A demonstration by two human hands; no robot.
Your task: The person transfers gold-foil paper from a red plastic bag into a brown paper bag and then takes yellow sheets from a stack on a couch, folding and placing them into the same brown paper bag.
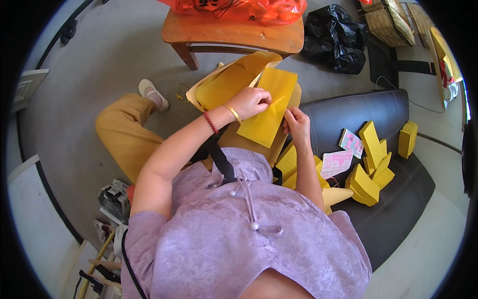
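A long yellow paper sheet [261, 125], perhaps several together, lies slanted over my lap. My left hand [252, 102], with a gold bangle and a red bead bracelet at the wrist, rests on it with curled fingers, where the paper creases. At the right edge of the paper, my right hand [296, 122] has thumb and forefinger pinched together on or beside the edge. Behind them stands an open bag or wrapper of tan paper [194, 93] with more yellow paper [220, 88] inside. What lies under my hands is partly hidden.
To the right, a black padded seat [396, 209] bears yellow paper bundles [369, 179] and pink printed papers [336, 162]. Ahead is a wooden stool [231, 31] with a red plastic bag [261, 11] on it. A black plastic bag [334, 41] sits on the floor beside the stool.
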